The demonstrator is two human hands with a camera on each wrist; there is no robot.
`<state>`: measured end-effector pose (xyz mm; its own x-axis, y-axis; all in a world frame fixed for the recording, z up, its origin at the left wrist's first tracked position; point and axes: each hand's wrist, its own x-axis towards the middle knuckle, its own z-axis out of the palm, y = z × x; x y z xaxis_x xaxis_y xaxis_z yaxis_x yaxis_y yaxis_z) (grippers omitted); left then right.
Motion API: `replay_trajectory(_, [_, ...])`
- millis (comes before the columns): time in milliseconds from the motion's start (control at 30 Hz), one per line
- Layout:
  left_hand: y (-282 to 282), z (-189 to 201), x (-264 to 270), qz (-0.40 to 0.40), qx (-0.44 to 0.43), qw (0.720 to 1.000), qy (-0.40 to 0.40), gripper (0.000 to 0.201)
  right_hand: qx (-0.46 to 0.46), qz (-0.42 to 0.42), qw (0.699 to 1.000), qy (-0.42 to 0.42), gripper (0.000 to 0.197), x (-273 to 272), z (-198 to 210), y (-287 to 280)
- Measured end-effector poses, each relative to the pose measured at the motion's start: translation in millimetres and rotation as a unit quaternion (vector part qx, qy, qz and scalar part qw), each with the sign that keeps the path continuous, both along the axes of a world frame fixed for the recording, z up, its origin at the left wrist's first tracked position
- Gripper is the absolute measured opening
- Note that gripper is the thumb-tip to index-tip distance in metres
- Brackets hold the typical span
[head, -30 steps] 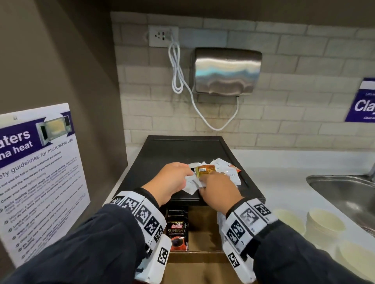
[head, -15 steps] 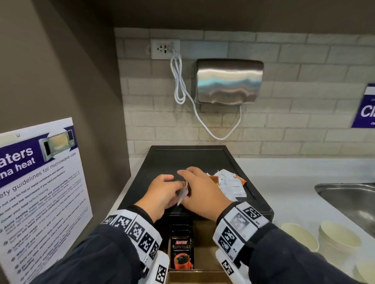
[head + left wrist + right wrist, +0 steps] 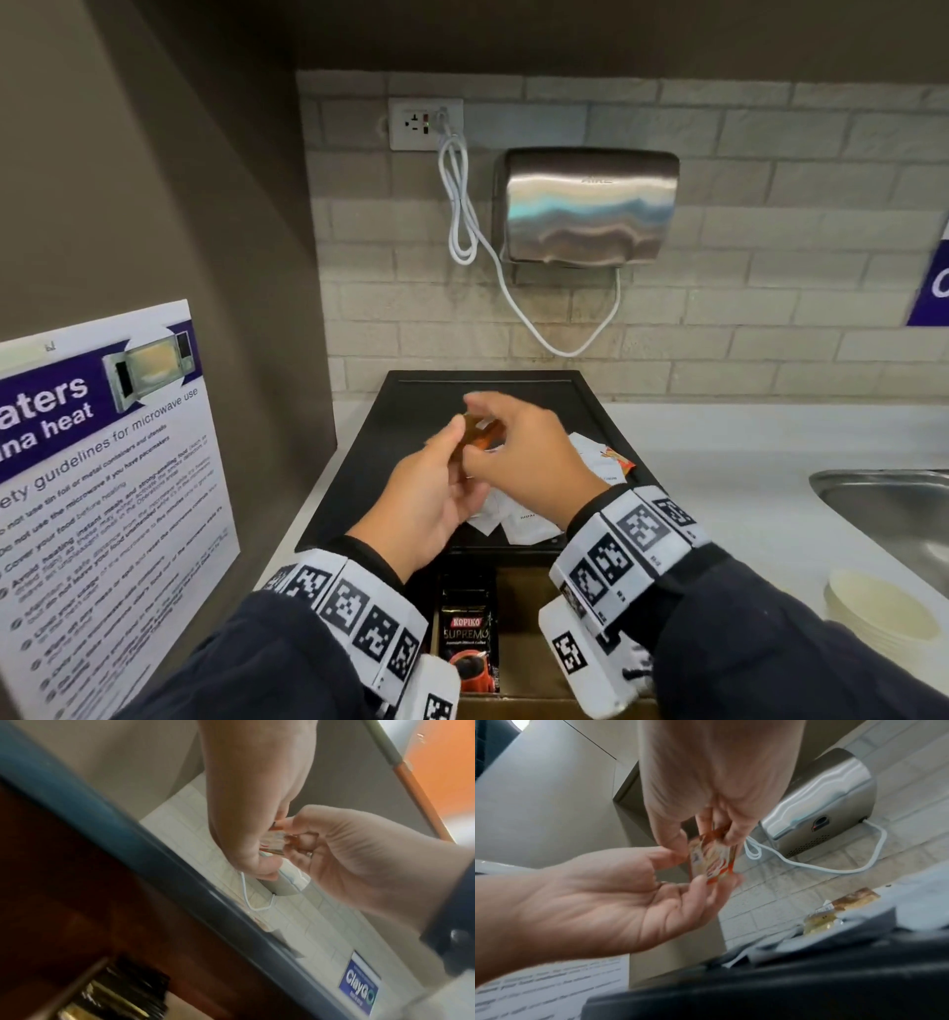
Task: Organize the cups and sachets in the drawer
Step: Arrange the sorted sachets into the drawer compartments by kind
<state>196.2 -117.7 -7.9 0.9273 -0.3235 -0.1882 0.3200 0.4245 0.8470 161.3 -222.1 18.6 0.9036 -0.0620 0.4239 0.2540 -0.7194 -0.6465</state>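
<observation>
Above the black tray [image 3: 411,411], my right hand [image 3: 488,426] pinches the top of a small orange sachet [image 3: 477,434]. My left hand [image 3: 457,447] meets it from the left, thumb and fingertips closing on the same sachet. In the right wrist view the orange sachet [image 3: 711,860] hangs upright from my right hand [image 3: 713,833], with my left hand [image 3: 687,870] palm up under it. White sachets [image 3: 524,519] lie loose on the tray, with another orange sachet [image 3: 619,457]. Black Kopiko sachets [image 3: 467,637] stand in the open drawer [image 3: 518,616]. Pale cups [image 3: 883,611] sit at the right.
A steel sink [image 3: 883,498] is at the far right of the white counter. A metal hand dryer [image 3: 585,205] with a white cord hangs on the tiled wall behind the tray. A brown side wall with a microwave poster [image 3: 102,488] closes the left.
Both hands have risen off the sachet pile on the tray. The orange sachet has come up with them and is now held upright between the two hands.
</observation>
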Motion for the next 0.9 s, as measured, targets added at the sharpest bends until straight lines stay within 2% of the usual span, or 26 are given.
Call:
replay_trajectory(67, [0, -1, 2, 0.021, -0.055, 0.998, 0.038, 0.015, -0.013, 0.058, 0.997, 0.045, 0.052, -3, -5, 4])
replay_trajectory(100, [1, -3, 4, 0.036, -0.055, 0.997, 0.049, 0.016, -0.022, 0.060, 0.997, 0.053, 0.048, -1, -6, 2])
replay_trajectory(133, [2, -4, 6, 0.047, -0.040, 0.997, 0.056, 0.017, -0.026, 0.040, 0.997, 0.056, 0.044, 2, -8, -3])
replay_trajectory(200, [3, -8, 7, 0.058, 0.000, 0.996, 0.064, 0.020, -0.041, -0.060, 0.994, 0.079, 0.044, 14, -11, -21])
replay_trajectory(267, [1, -13, 8, 0.073, 0.035, 0.994, 0.069, 0.022, -0.105, -0.160, 0.970, 0.149, 0.048, 26, -18, -39])
replay_trajectory(367, [-2, -18, 9, 0.084, 0.060, 0.994, 0.043, 0.021, -0.200, -0.187, 0.926, 0.259, 0.056, 38, -32, -49])
replay_trajectory(467, [-1, -21, 9, 0.090, 0.054, 0.994, 0.020, 0.037, -0.226, -0.166, 0.924, 0.261, 0.062, 44, -39, -48])
replay_trajectory(567, [1, -25, 8, 0.112, 0.067, 0.991, -0.025, 0.069, -0.199, -0.146, 0.945, 0.215, 0.066, 44, -37, -44])
replay_trajectory(600, [1, -25, 7, 0.113, 0.074, 0.990, -0.043, 0.074, -0.184, -0.138, 0.954, 0.193, 0.065, 43, -34, -42])
replay_trajectory(633, [1, -25, 5, 0.111, 0.079, 0.989, -0.056, 0.071, -0.169, -0.130, 0.961, 0.174, 0.063, 43, -32, -41])
replay_trajectory(700, [1, -24, 4, 0.097, 0.090, 0.989, -0.062, 0.048, -0.146, -0.127, 0.969, 0.152, 0.051, 41, -25, -39])
replay_trajectory(767, [1, -22, 2, 0.077, 0.093, 0.992, -0.047, 0.030, -0.126, -0.131, 0.972, 0.148, 0.029, 38, -18, -39])
replay_trajectory(833, [2, -22, 4, 0.066, 0.076, 0.995, -0.025, 0.023, -0.083, -0.119, 0.983, 0.117, 0.010, 34, -13, -40])
replay_trajectory(900, [3, -21, 4, 0.058, 0.058, 0.997, -0.006, 0.014, -0.033, -0.098, 0.991, 0.079, 0.019, 32, -9, -42])
